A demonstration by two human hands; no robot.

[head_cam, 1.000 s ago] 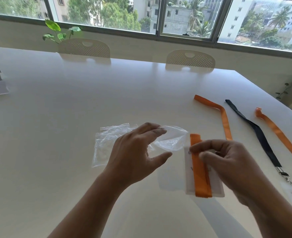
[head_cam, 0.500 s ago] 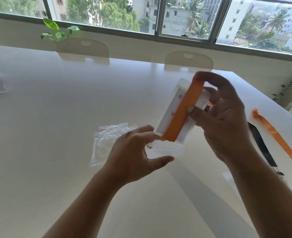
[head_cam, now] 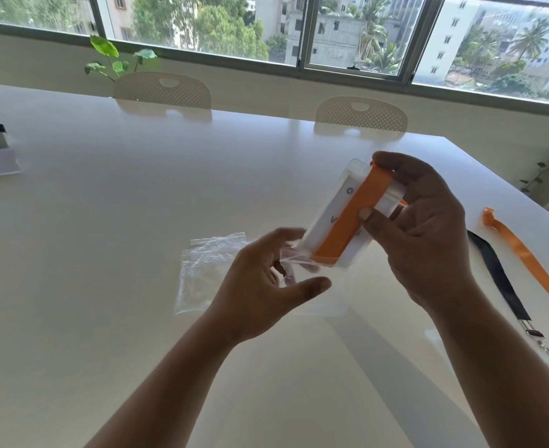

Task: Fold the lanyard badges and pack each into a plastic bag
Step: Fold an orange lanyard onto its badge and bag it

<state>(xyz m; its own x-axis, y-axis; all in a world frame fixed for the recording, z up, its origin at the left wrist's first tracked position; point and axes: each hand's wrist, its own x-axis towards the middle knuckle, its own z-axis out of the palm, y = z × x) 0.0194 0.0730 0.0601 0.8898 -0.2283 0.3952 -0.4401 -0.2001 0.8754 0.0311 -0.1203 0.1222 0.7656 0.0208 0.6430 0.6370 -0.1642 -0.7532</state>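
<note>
Head view: gripping folded badge (head_cam: 347, 221) in right hand (head_cam: 428, 240), tilted above table (head_cam: 105, 253); pinching plastic bag (head_cam: 202, 276) mouth with left hand (head_cam: 260, 286).

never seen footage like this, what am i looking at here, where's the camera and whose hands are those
No machine here: these are a person's two bare hands, filmed by a wide-angle camera worn on their head, looking forward and down. That is why the arms come in from the bottom. The right hand grips a badge with its orange strap folded along it. The badge's lower end meets a clear plastic bag that the left hand pinches, though those fingers are blurred. More clear plastic lies flat on the white table, to the left. On the right lie a black lanyard and an orange lanyard.
</note>
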